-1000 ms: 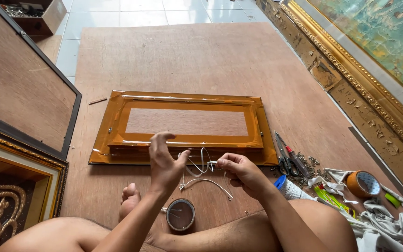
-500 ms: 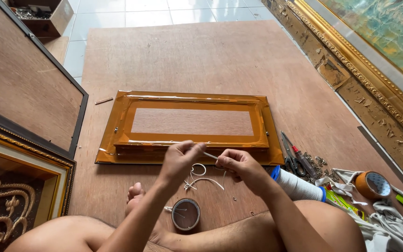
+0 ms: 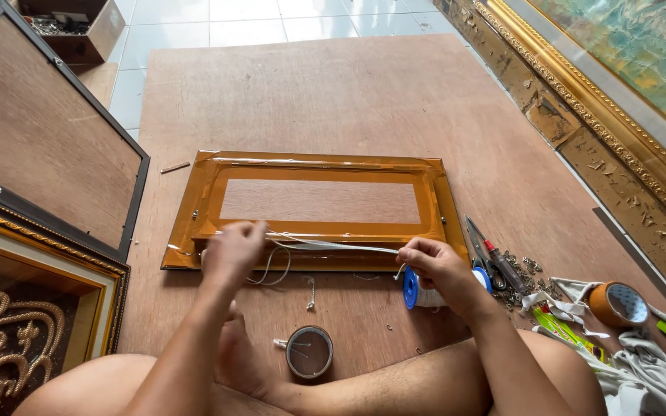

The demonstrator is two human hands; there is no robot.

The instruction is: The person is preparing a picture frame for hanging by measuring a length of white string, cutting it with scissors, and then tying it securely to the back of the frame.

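Observation:
A picture frame (image 3: 310, 166) lies face down on a brown board, its back edged with shiny brown tape. My left hand (image 3: 233, 250) pinches one end of a white cord (image 3: 333, 245) at the frame's near edge. My right hand (image 3: 437, 266) pinches the cord further right, so it runs taut between the two hands. Loose loops of cord hang below my left hand. A spool of white cord with blue ends (image 3: 418, 291) lies under my right hand.
A small round tin (image 3: 310, 351) sits by my crossed legs. Scissors and a screwdriver (image 3: 491, 258), scattered small metal bits, a brown tape roll (image 3: 617, 304) and white cloths (image 3: 649, 370) lie at right. Framed pictures stand at left (image 3: 32, 254); an ornate gold frame (image 3: 618, 115) lies at right.
My hands have moved apart, the left to the left and the right to the right, drawing the cord out straight along the frame's near edge. The spool now shows under my right hand.

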